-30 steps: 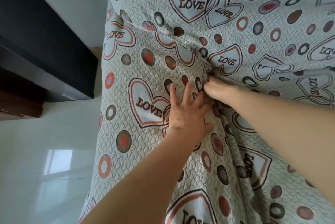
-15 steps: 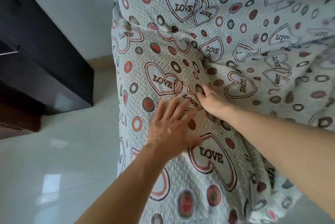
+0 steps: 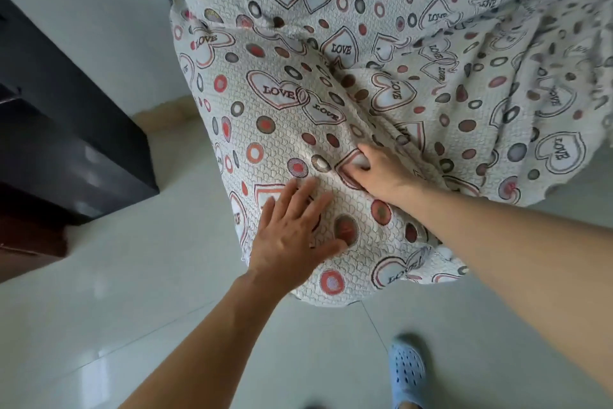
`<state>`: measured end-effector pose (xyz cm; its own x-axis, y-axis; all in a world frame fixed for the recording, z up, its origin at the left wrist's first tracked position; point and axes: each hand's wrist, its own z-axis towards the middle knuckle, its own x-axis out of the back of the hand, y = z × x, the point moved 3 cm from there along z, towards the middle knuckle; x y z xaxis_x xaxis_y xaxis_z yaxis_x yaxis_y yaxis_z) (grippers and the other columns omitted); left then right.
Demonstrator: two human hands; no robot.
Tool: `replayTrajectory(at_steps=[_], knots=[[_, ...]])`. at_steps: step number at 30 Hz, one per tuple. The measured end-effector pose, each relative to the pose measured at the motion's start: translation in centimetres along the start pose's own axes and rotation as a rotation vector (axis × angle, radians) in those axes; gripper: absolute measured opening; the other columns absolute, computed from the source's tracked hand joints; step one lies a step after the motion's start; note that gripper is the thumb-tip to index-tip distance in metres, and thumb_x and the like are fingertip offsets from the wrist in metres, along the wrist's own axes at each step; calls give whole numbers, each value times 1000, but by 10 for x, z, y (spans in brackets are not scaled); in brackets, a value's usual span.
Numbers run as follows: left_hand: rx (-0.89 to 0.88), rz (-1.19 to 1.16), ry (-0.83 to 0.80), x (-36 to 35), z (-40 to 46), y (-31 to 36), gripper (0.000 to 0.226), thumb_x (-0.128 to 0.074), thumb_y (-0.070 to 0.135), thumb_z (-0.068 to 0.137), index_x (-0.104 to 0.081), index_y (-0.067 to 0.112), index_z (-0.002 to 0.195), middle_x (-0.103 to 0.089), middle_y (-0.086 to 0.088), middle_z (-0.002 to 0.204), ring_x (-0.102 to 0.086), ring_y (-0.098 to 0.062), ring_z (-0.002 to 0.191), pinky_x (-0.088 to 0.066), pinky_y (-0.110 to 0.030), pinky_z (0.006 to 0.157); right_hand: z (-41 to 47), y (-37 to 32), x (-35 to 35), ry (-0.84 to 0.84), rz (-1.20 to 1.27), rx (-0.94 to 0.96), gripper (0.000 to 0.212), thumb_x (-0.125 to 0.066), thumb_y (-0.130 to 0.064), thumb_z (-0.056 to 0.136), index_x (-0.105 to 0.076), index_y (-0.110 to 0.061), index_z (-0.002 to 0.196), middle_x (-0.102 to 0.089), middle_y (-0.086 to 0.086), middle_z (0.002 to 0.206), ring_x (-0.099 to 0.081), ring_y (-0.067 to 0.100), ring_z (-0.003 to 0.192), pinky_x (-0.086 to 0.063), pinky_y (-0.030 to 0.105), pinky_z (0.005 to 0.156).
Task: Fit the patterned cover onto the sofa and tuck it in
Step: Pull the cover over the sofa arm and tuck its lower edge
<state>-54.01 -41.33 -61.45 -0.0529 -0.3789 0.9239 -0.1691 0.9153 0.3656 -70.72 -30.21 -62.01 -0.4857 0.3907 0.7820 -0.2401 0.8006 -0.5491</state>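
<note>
Both hands [image 3: 292, 233] lower now on creased heart-patterned cover [image 3: 381, 27].

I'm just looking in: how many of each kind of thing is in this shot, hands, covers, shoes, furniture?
Hands: 2, left hand flat on the cloth, right hand pinching a fold.
Patterned cover: 1.
Blue clog: 1.
Dark cabinet: 1.
Total: 5.
</note>
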Motion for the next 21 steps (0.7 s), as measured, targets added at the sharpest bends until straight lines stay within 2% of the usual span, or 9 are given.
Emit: replayTrajectory(at_steps=[2, 4, 7, 11, 15, 18, 21], knots=[[0, -36, 45, 4, -4, 4, 74, -54, 68, 79, -30, 44, 144, -18, 15, 155, -6, -12, 145, -15, -43, 118, -13, 0, -4, 44, 12, 12, 38, -54, -35, 94, -56, -10, 122, -60, 7, 114, -62, 27, 98, -52, 38, 85], [-19, -54, 113, 8, -13, 2, 65, -63, 64, 75, -48, 39, 133, -39, 12, 140, -31, -14, 130, -31, -39, 108, -25, 0, -4, 106, -9, 28, 34, -54, -28, 95, -57, -10, 124, -57, 9, 120, -60, 26, 102, -52, 40, 87], [-73, -45, 143, 4, -35, -7, 64, -76, 52, 68, -58, 28, 124, -49, 6, 123, -42, -16, 111, -44, -35, 90, -40, 8, -7, 167, -4, 103, 33, -55, -23, 94, -60, -16, 125, -54, 8, 123, -56, 24, 109, -49, 37, 92], [-11, 4, 198, -2, -45, -4, 51, -82, 34, 68, -62, 14, 111, -56, -4, 114, -44, -24, 101, -43, -34, 79, -58, 23, -15, 222, 48, 129, 32, -57, -19, 92, -62, -17, 123, -58, 7, 120, -56, 24, 107, -49, 41, 92], [-30, 19, 202, 2, -39, 4, 22, -72, 24, 82, -65, 10, 98, -64, -5, 98, -50, -25, 92, -35, -30, 70, -68, 22, -17, 259, 21, 136, 31, -54, -16, 94, -62, -16, 123, -57, 7, 124, -51, 26, 115, -46, 44, 96], [-125, -56, 103, 5, -44, -19, 14, -68, 19, 83, -65, 6, 87, -65, -10, 86, -55, -28, 79, -42, -31, 67, -79, 21, -16, 246, 29, 150, 31, -53, -18, 94, -61, -19, 124, -54, 6, 127, -47, 25, 120, -40, 42, 102], [-156, 21, 32, 4, -49, -38, 14, -74, 13, 80, -67, 5, 89, -67, -12, 87, -61, -32, 81, -40, -28, 70, -95, 27, -21, 205, -14, 203, 36, -53, -19, 94, -57, -19, 130, -48, 4, 134, -38, 23, 127, -33, 37, 107]])
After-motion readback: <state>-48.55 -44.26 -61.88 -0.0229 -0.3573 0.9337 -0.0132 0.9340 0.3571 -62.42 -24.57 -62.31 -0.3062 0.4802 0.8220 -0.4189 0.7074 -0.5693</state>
